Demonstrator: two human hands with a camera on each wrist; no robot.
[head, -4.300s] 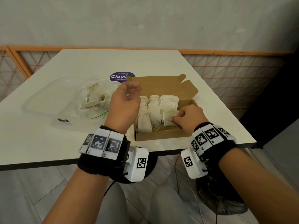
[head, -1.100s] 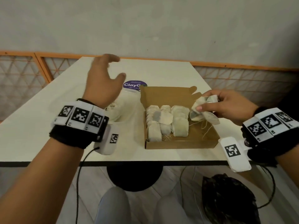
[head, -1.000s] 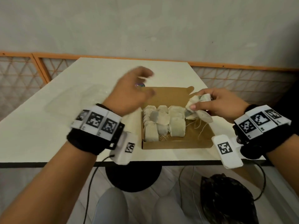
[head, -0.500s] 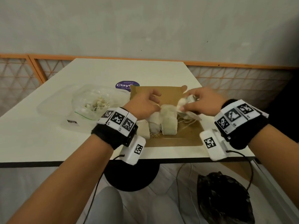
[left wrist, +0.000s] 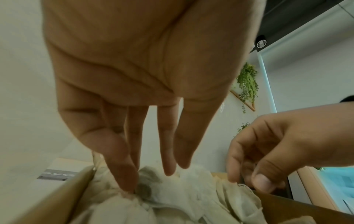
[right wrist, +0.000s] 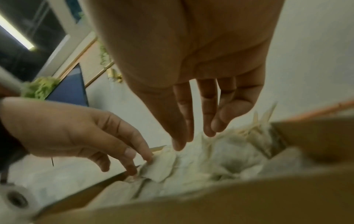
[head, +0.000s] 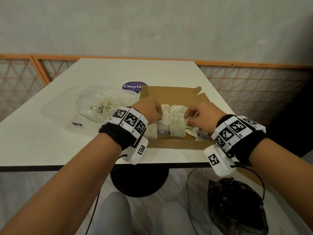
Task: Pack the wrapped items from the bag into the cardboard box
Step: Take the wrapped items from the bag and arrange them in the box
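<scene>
Both hands' fingers [left wrist: 124,174] on wrapped items [head: 176,122] — inside cardboard box [head: 176,144]

both hands work inside an open cardboard box [head: 171,144] near the front edge of a white table [head: 118,72]. the left hand [head: 149,110] touches the left side of a row of pale wrapped items [head: 177,122] packed upright in the box; the right hand [head: 202,116] pinches a wrapped item at the right end of the row. a clear plastic bag [head: 100,106] holding more wrapped items lies left of the box. a purple round sticker [head: 132,86] sits behind the box. a black bag [head: 237,209] lies on the floor.
</scene>
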